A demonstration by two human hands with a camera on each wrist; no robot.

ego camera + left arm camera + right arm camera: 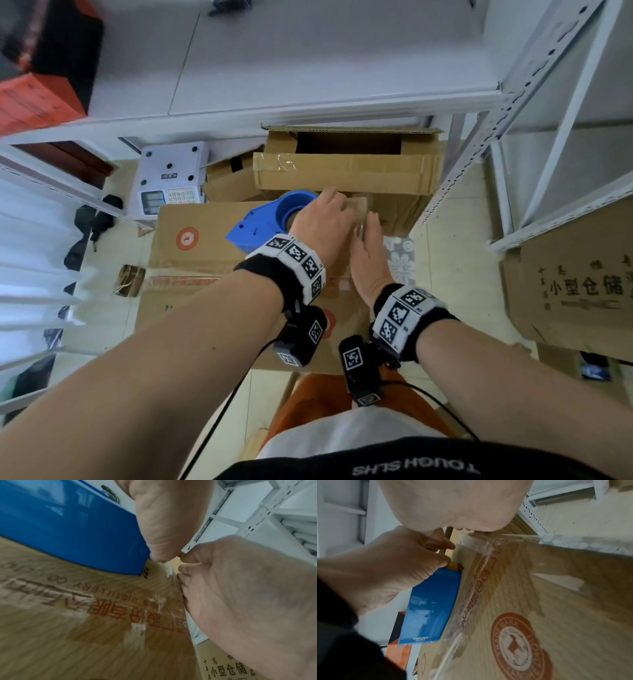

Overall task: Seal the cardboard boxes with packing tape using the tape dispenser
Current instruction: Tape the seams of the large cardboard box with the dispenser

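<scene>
A large cardboard box with a red round logo lies flat in front of me. My left hand grips the blue tape dispenser, which sits on the box top near its far edge. A strip of clear tape runs along the box's centre seam to that edge. My right hand lies beside the left one, its fingers bent down over the far edge and pressing the tape end there. Those fingertips are hidden behind the edge. The dispenser and the dispenser body touch the cardboard.
An open cardboard box stands just beyond, under a white table. A white scale sits on the floor at left. White metal shelving rises at right, with a printed carton below it.
</scene>
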